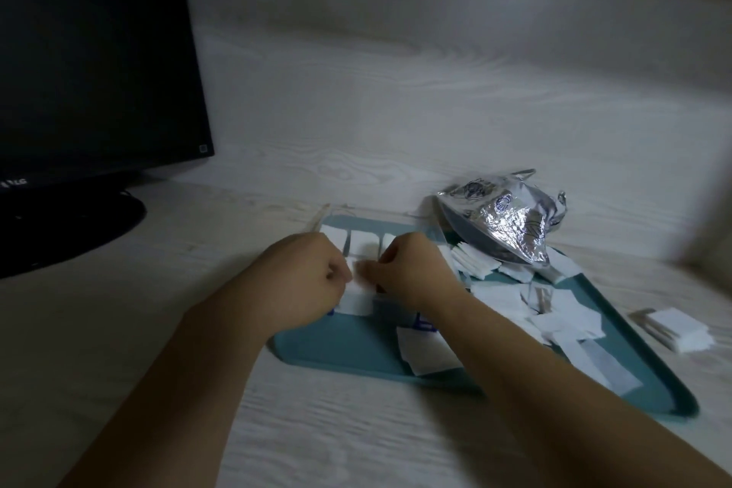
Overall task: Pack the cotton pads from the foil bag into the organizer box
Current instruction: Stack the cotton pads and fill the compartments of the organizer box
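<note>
Pads (pixel 358 243) fill organizer box (pixel 435 238) compartments (foil bag (pixel 503 216) lies beside).

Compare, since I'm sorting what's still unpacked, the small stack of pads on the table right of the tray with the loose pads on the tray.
The small stack is neat and squared, off the teal tray; the loose pads lie scattered and overlapping on it. The stack sits apart; the loose pads reach the foil bag. Both are white and square.

The monitor (pixel 91 51) is showing the brand "LG" in pale letters on the lower left of its bezel. The foil bag (pixel 511 218) is carrying blue printed emblems, too blurred to read. No numbers are showing.
</note>
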